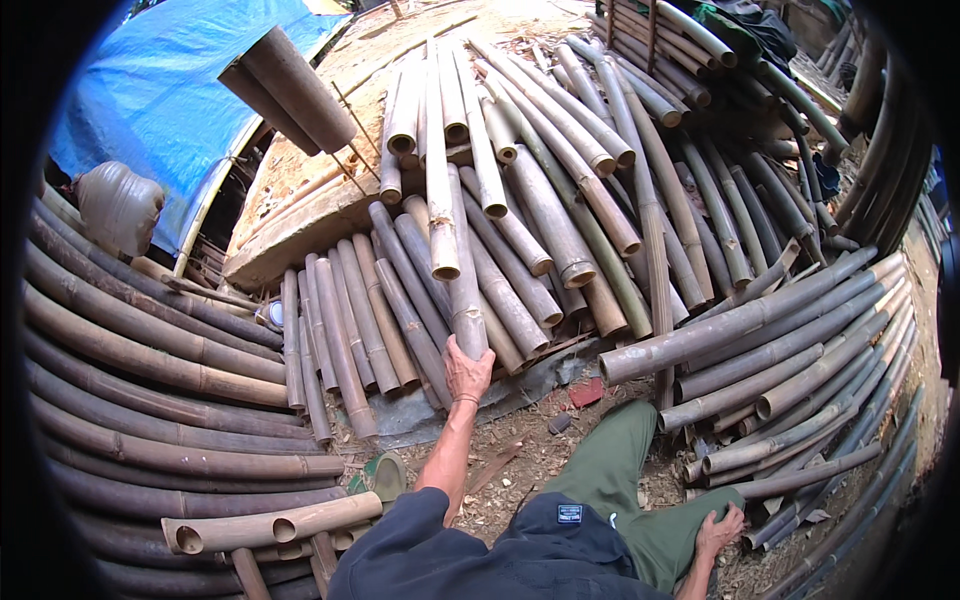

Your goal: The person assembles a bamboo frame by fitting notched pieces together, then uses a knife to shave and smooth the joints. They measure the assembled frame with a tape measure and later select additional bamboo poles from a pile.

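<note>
My left hand [468,372] is closed round the lower end of a greyish bamboo pole [465,290] in the middle of the pile. That pole slopes up and away from me, and its far part lies under paler pieces. Just above it a light bamboo pole [440,170] points its hollow end toward me. Several other cut bamboo poles [375,320] lean side by side to the left of my hand. On the right, my right hand [720,525] rests on my bent knee in green trousers [640,500], fingers spread over the cloth and holding nothing.
Long bamboo poles [160,370] are stacked along the left, and another stack [760,310] juts in from the right. A bamboo rack with cut holes [270,525] stands near lower left. Behind are a blue tarp [150,90], a plastic jug [120,208] and a raised slab [290,235].
</note>
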`<state>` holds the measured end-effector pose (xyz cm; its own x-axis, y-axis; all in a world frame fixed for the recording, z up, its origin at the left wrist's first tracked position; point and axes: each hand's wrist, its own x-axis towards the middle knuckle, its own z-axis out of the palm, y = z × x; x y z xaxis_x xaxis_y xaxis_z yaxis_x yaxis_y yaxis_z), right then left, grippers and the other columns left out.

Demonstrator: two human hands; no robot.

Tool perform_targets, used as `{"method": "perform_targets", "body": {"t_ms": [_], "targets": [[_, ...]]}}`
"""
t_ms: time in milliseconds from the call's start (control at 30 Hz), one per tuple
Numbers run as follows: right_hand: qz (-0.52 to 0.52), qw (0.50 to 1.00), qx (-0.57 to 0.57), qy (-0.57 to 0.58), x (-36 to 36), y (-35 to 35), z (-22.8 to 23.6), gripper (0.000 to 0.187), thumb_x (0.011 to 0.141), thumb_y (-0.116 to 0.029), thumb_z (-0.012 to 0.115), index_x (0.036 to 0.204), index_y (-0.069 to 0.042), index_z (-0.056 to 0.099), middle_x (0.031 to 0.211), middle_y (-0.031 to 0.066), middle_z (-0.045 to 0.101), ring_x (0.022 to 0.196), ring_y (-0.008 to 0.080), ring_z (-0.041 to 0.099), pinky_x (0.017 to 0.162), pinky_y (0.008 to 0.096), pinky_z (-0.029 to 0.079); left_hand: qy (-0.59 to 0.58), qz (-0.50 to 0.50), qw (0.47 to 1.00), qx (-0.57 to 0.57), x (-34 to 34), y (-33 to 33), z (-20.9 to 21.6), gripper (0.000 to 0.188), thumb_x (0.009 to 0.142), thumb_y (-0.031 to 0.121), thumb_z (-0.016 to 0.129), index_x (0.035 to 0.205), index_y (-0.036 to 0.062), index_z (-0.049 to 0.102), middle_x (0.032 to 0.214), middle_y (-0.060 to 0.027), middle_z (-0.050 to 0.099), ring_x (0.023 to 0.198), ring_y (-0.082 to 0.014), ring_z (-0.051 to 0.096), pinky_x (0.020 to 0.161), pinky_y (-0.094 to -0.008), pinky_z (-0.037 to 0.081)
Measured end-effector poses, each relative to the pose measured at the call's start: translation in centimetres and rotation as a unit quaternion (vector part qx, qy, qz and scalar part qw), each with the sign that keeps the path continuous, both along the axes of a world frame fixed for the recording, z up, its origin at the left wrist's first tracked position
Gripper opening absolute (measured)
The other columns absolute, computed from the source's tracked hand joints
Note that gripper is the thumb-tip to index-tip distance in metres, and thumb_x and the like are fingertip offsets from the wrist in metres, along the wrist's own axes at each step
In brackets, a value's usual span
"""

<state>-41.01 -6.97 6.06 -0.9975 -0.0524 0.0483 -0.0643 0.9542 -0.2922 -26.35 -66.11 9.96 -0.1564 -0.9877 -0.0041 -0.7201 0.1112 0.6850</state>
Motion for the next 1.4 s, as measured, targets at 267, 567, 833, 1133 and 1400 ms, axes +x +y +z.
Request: {"method": "perform_targets", "body": {"t_ms": [267,567,833,1133,1400], "targets": [[-0.018,1.0,-0.001,0.0,0.0,-0.4,-0.2,0.044,0.078,-0.012,0.064,0.119,0.001,0.055,0.116,0.0192,0.052,0.114,0.0383,0.047,0.098,0.0478,0.036,-0.002,-0.068,0.998,0.007,-3.1,5.2,-0.9,0.094,0.075,0.051,0.073,0.142,0.0009,0.028,0.128,-0.0263,0.044,0.112,-0.0444,0.055,0.092,-0.0498,0.048],[-0.01,0.999,0.041,0.001,0.1,1.1,-1.3,0.041,0.078,-0.014,0.066,0.118,-0.004,0.058,0.116,0.0159,0.053,0.111,0.0367,0.049,0.096,0.0462,0.038,0.06,-0.232,0.969,-0.064,-5.1,4.0,-1.7,0.075,0.08,0.05,0.071,0.133,0.0019,0.048,0.122,-0.0184,0.047,0.115,-0.0355,0.047,0.101,-0.0447,0.04],[0.018,0.998,0.067,0.005,-0.6,1.7,-1.5,0.041,0.08,-0.019,0.064,0.118,-0.004,0.059,0.116,0.0175,0.055,0.109,0.0382,0.051,0.094,0.047,0.041,-0.071,0.185,0.98,0.024,4.4,-0.9,-7.6,0.066,0.078,0.038,0.073,0.124,-0.0005,0.045,0.125,-0.0205,0.043,0.118,-0.0434,0.042,0.101,-0.0514,0.037],[-0.007,0.997,0.069,-0.019,-0.7,0.4,-1.6,0.041,0.079,-0.02,0.064,0.116,-0.005,0.059,0.116,0.0175,0.055,0.11,0.0383,0.05,0.095,0.047,0.04,0.115,-0.018,0.992,0.039,-4.9,-4.2,-1.8,0.079,0.078,0.055,0.071,0.124,-0.005,0.047,0.121,-0.0257,0.052,0.113,-0.039,0.052,0.097,-0.0459,0.043],[-0.011,0.999,0.044,-0.018,-0.1,-1.0,-0.8,0.041,0.078,-0.016,0.064,0.117,-0.002,0.058,0.117,0.0186,0.053,0.11,0.0385,0.049,0.096,0.0477,0.039,0.029,0.044,0.976,0.214,-16.6,2.6,1.9,0.111,0.065,0.059,0.078,0.139,-0.0054,0.026,0.134,-0.0299,0.045,0.122,-0.0414,0.051,0.101,-0.0475,0.044]]}}
